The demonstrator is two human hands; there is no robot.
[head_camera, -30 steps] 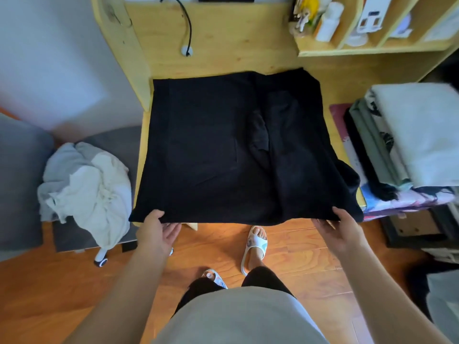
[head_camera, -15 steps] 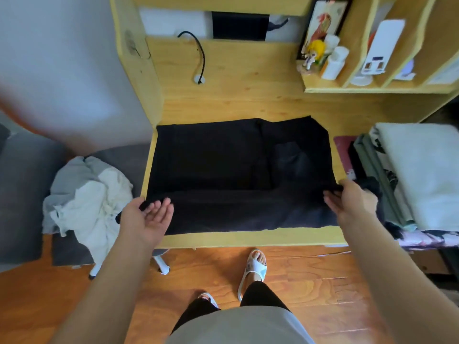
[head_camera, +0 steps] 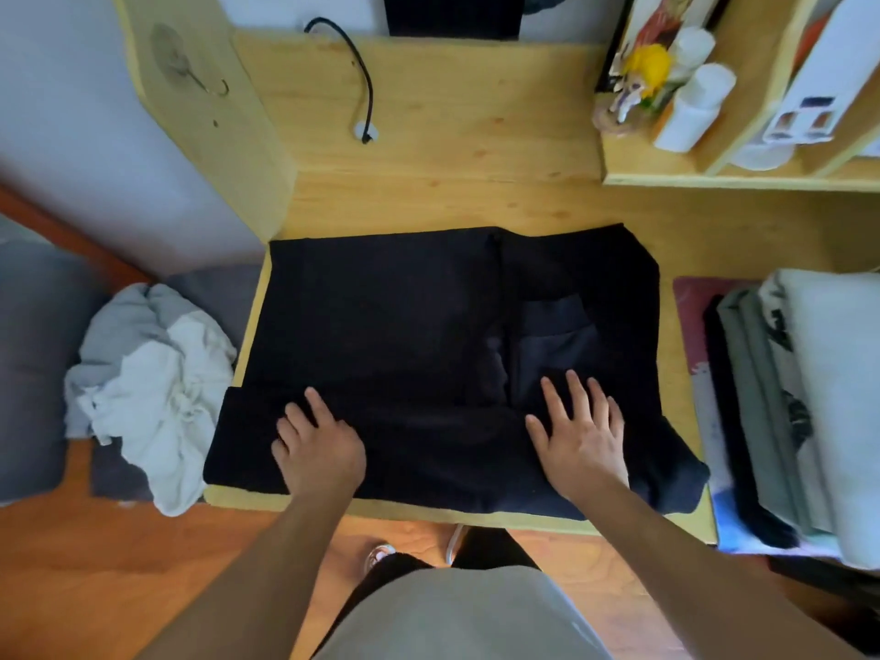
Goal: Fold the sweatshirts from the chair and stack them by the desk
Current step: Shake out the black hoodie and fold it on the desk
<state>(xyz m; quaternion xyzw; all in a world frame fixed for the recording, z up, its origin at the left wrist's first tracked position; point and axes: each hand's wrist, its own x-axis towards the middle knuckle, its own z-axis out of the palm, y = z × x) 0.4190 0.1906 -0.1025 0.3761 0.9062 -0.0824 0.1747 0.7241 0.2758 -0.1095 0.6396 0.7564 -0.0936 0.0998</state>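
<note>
A black sweatshirt (head_camera: 409, 335) lies spread on the wooden desk (head_camera: 476, 197), its near portion doubled over toward the back so that a thicker band of fabric runs along the front edge, with the left corner of that band sticking out past the desk's side and the right corner bunched and drooping over the front right. Both hands rest palm down on this folded band: the left hand (head_camera: 316, 450) lies flat with its fingers together and pointing away from the person, and the right hand (head_camera: 578, 431) lies flat with its fingers spread wide, their tips reaching a greyer patch of the garment. Neither hand grips anything; each only presses on the cloth. To the left, below desk level, a crumpled heap of white and pale grey sweatshirts (head_camera: 147, 378) sits on a grey chair (head_camera: 214, 297). On the right end of the desk stands a stack of folded clothes (head_camera: 805, 402) in grey, black, printed and white layers, well apart from the right hand. A black cable (head_camera: 362, 73) curves down to a hole in the desk's back panel, and a shelf unit (head_camera: 743, 178) at the upper right holds white bottles (head_camera: 695, 102) and a small yellow figure (head_camera: 647, 69).
</note>
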